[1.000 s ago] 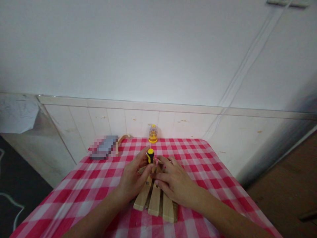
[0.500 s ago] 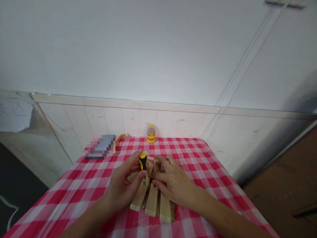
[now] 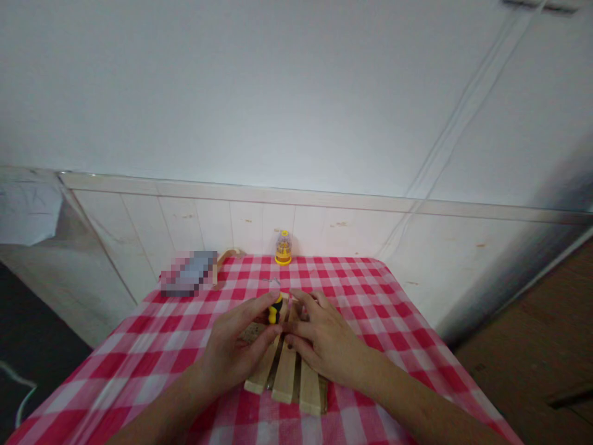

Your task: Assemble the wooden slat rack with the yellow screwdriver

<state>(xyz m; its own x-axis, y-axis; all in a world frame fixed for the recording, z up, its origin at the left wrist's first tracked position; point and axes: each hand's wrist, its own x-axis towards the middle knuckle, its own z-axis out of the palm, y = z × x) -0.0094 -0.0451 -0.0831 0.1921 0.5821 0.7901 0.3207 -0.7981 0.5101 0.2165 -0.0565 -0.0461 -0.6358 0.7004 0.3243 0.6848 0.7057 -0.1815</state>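
My left hand (image 3: 234, 337) is closed around a stubby yellow-and-black screwdriver (image 3: 275, 309), thumb and fingers on its handle. The tool leans over a slatted wooden piece (image 3: 285, 380) made of several pale slats with gaps between them. My right hand (image 3: 319, 334) lies across the right side of this piece, its fingers bent over the slats and holding it, fingertips close to the screwdriver's lower end. The driver's tip is hidden behind the fingers. A small dark hole shows in the middle slat near my right thumb.
A red-and-white checked cloth (image 3: 370, 303) covers the table. At its back stands a clear-topped yellow bit container (image 3: 283, 248). A blurred-out flat object (image 3: 188, 275) and a curved wooden piece (image 3: 227, 254) lie back left. A white wall (image 3: 296, 123) rises behind.
The screwdriver has tilted and moved slightly right and down, with my left fingers shifting along with it. My right hand and the wooden piece have stayed almost still.
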